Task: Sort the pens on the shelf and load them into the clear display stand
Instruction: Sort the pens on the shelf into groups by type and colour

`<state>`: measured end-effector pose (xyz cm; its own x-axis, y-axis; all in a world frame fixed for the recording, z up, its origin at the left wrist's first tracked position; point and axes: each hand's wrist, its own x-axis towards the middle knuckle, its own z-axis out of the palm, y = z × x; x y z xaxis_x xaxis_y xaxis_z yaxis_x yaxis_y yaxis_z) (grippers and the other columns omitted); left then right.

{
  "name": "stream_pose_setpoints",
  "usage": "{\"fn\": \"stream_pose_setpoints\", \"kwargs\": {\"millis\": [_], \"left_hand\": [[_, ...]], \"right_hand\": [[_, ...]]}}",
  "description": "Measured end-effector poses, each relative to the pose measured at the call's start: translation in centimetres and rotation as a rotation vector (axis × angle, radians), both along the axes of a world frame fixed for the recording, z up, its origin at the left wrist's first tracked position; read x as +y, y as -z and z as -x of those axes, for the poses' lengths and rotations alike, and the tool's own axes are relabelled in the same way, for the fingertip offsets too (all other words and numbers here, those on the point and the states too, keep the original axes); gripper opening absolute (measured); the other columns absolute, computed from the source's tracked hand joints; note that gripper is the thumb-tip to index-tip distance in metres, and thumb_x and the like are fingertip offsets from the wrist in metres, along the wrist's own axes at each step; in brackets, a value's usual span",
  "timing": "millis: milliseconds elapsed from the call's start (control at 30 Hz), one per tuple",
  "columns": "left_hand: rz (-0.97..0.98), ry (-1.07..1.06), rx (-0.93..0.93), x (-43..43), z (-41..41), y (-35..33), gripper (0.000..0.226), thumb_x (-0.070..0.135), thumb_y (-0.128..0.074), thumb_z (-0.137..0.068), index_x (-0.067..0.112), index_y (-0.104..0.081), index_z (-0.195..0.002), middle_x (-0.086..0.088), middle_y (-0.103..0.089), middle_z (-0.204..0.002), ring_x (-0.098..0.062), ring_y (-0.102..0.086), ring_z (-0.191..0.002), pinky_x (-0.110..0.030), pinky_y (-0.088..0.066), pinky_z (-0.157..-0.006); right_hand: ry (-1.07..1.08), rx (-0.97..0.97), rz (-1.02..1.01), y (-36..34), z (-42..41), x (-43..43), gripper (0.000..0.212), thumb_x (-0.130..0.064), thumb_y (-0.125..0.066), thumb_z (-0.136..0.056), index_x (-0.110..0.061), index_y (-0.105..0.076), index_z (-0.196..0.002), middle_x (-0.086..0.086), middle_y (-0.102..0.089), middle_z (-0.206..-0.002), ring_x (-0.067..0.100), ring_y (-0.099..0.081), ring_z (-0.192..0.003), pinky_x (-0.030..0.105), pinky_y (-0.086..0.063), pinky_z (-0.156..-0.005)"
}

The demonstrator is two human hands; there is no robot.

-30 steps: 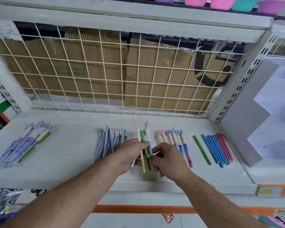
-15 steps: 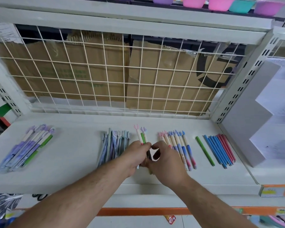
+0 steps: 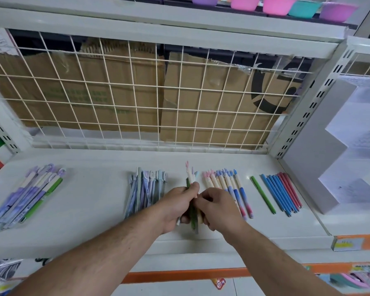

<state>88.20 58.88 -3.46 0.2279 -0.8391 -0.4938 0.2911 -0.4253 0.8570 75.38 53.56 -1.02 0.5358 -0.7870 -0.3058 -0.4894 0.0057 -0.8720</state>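
Left hand point(image 3: 175, 205): grip clamped; fingers and thumb curled round the held pens point(image 3: 193, 218), just above the front of the shelf point(image 3: 94, 210).
Right hand point(image 3: 217, 207): grip closed on the same bundle from its right side; fingertips curled against the barrels.
Held pens: a small bundle, one dark green, the others pale with pink and blue ornament tops that point toward the wire grid point(image 3: 137, 103). Position is between the grey-blue pen pile point(image 3: 145, 189) and the pink-and-blue pen row point(image 3: 229, 184).
Purple pen pile point(image 3: 30, 195): at the left end of the shelf, well apart from the hands.
Green pen point(image 3: 262, 194): lies alone, right of the pink-and-blue row.
Blue and red slim pens point(image 3: 282, 193): side by side, near the stepped display stand point(image 3: 316, 167).
Stepped display stand: at the right end of the shelf; whether it holds pens cannot be told.
Cardboard point(image 3: 201, 107): behind the wire grid.
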Motion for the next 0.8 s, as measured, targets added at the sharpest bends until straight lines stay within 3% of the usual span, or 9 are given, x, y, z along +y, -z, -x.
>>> {"fn": "stream_pose_setpoints", "kwargs": {"millis": [100, 167, 233, 300, 467, 533, 633, 700, 800], "left_hand": [[-0.011, -0.062, 0.004, -0.3, 0.0, 0.0, 0.036, 0.044, -0.048, -0.103, 0.014, -0.057, -0.086, -0.005, -0.053, -0.064, -0.018, -0.04, -0.053, -0.021, -0.024, -0.044], [-0.02, -0.069, -0.042, -0.5, 0.0, 0.1, 0.03, 0.034, -0.049, -0.104, 0.012, -0.055, -0.086, -0.008, -0.053, -0.07, -0.017, -0.038, -0.051, -0.02, -0.025, -0.042], [-0.037, -0.082, -0.07, -0.6, -0.1, 0.2, 0.026, 0.03, -0.048, -0.105, 0.011, -0.053, -0.088, -0.01, -0.049, -0.073, -0.017, -0.037, -0.048, -0.019, -0.024, -0.04], [-0.047, -0.087, -0.079, -0.8, -0.1, 0.3, 0.025, 0.03, -0.048, -0.104, 0.01, -0.052, -0.09, -0.012, -0.049, -0.073, -0.018, -0.036, -0.047, -0.02, -0.025, -0.041], [-0.062, -0.088, -0.1, -1.1, -0.1, 0.7, 0.026, 0.031, -0.048, -0.103, 0.01, -0.053, -0.089, -0.013, -0.051, -0.076, -0.018, -0.037, -0.047, -0.024, -0.027, -0.044], [-0.065, -0.096, -0.114, -1.4, -0.1, 0.7, 0.026, 0.031, -0.048, -0.103, 0.009, -0.052, -0.089, -0.014, -0.049, -0.079, -0.019, -0.036, -0.049, -0.025, -0.029, -0.044], [-0.06, -0.113, -0.136, -1.5, 0.0, 0.7, 0.027, 0.031, -0.05, -0.103, 0.009, -0.052, -0.087, -0.011, -0.047, -0.071, -0.021, -0.039, -0.052, -0.025, -0.031, -0.043], [-0.051, -0.113, -0.139, -1.5, 0.1, 0.6, 0.026, 0.031, -0.051, -0.103, 0.01, -0.055, -0.087, -0.008, -0.05, -0.07, -0.019, -0.042, -0.054, -0.025, -0.03, -0.043], [-0.032, -0.107, -0.128, -1.2, 0.2, 0.2, 0.024, 0.029, -0.054, -0.102, 0.01, -0.059, -0.089, -0.006, -0.052, -0.073, -0.016, -0.041, -0.056, -0.024, -0.028, -0.043]], "right_hand": [[0.08, 0.025, 0.036, 0.2, 0.5, -0.9, 0.013, -0.015, -0.059, -0.091, -0.008, -0.065, -0.082, 0.002, -0.062, -0.055, 0.016, -0.051, -0.047, 0.026, -0.038, -0.044], [0.123, 0.14, 0.187, 0.8, 0.9, -1.7, 0.01, -0.019, -0.061, -0.089, -0.015, -0.064, -0.08, 0.0, -0.065, -0.061, 0.015, -0.056, -0.051, 0.029, -0.047, -0.051], [0.125, 0.278, 0.351, 1.4, 1.6, -2.5, 0.015, -0.027, -0.061, -0.092, -0.019, -0.062, -0.08, -0.001, -0.066, -0.066, 0.017, -0.059, -0.058, 0.034, -0.055, -0.067], [0.087, 0.399, 0.461, 2.0, 2.2, -3.1, 0.024, -0.035, -0.057, -0.096, -0.016, -0.062, -0.083, 0.002, -0.067, -0.071, 0.018, -0.061, -0.067, 0.031, -0.052, -0.08], [0.046, 0.526, 0.52, 2.3, 2.5, -3.5, 0.024, -0.038, -0.052, -0.098, -0.016, -0.061, -0.093, 0.0, -0.064, -0.077, 0.02, -0.064, -0.075, 0.027, -0.047, -0.064], [0.037, 0.508, 0.52, 2.1, 2.5, -3.4, 0.017, -0.035, -0.056, -0.096, -0.019, -0.06, -0.095, -0.002, -0.064, -0.081, 0.019, -0.064, -0.073, 0.027, -0.048, -0.061], [0.035, 0.303, 0.461, 1.7, 2.0, -2.5, 0.011, -0.035, -0.065, -0.091, -0.025, -0.061, -0.087, -0.009, -0.066, -0.075, 0.004, -0.062, -0.064, 0.021, -0.052, -0.058], [0.008, 0.156, 0.31, 1.2, 1.4, -1.8, 0.013, -0.039, -0.07, -0.088, -0.028, -0.063, -0.086, -0.01, -0.068, -0.07, -0.002, -0.062, -0.059, 0.012, -0.044, -0.05], [-0.067, 0.042, 0.066, 0.8, 0.9, -1.1, 0.016, -0.033, -0.073, -0.09, -0.023, -0.063, -0.097, -0.002, -0.073, -0.068, 0.007, -0.063, -0.049, 0.018, -0.041, -0.043]]}}
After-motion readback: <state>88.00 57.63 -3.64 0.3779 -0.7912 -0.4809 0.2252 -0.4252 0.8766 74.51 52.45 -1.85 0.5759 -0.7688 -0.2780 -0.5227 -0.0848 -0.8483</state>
